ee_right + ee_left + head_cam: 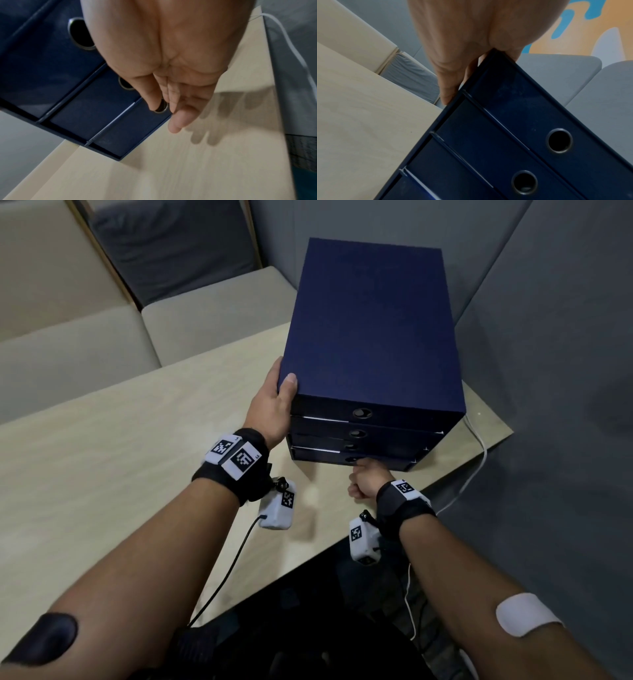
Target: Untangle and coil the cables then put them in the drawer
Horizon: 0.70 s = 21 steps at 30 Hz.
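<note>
On the pale table (102, 440), a navy drawer unit (370, 330) is standing with all four drawers closed. Left hand (274, 402) is gripping its top front corner, thumb on top. Right hand (366, 481) is hooking a finger into the bottom drawer (135, 129) pull hole. A white cable (479, 446) is trailing off the table's right edge.

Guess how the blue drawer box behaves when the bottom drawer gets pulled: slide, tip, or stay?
The drawer box looks like light card, so it would probably slide on the smooth table if unheld. It stands tall near the table corner, so may shift forward. The left hand grips its top corner, likely bracing it while a right hand finger hooks the bottom drawer.
</note>
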Each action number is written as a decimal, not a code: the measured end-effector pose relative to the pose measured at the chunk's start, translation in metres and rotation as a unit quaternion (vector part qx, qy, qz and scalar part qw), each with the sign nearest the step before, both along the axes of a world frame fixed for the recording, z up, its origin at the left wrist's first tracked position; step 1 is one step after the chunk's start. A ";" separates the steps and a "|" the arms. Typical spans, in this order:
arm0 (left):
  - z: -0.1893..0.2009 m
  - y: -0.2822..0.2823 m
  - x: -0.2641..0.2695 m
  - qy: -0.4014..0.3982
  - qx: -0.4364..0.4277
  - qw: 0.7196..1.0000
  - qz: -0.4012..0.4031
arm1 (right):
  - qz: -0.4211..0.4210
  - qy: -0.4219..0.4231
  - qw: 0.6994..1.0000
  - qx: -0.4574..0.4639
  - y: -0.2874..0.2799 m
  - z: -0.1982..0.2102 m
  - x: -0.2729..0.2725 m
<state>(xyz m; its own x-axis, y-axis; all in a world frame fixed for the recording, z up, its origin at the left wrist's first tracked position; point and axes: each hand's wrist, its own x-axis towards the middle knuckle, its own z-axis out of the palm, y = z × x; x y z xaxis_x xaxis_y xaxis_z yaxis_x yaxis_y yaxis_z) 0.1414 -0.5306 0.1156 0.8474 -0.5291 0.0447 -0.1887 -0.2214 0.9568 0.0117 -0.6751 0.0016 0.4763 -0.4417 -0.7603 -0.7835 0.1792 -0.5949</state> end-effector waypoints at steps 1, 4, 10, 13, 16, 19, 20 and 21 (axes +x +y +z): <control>0.000 0.000 0.000 0.000 -0.001 1.000 0.000 | 0.002 0.001 1.000 0.005 0.001 0.001 0.000; 0.000 0.000 -0.001 0.002 0.001 1.000 0.008 | 0.000 0.010 1.000 0.010 0.001 0.005 -0.002; 0.001 -0.001 -0.003 0.015 -0.007 1.000 0.013 | 0.069 -0.010 0.998 -0.006 -0.007 0.009 -0.007; -0.002 0.001 -0.005 0.033 -0.009 0.999 0.015 | 0.113 -0.029 0.993 -0.021 -0.013 0.018 -0.008; 0.003 0.006 -0.011 0.061 0.006 0.998 0.025 | 0.156 -0.044 0.986 -0.038 -0.014 0.030 -0.007; 0.010 0.018 -0.015 0.068 0.047 0.996 0.044 | 0.183 -0.075 0.979 -0.051 -0.011 0.044 0.001; 0.013 0.027 -0.018 0.068 0.061 0.994 0.062 | 0.192 -0.093 0.975 -0.066 -0.007 0.047 0.005; 0.011 0.036 -0.018 0.073 0.070 0.992 0.072 | 0.204 -0.101 0.970 -0.079 -0.002 0.052 0.006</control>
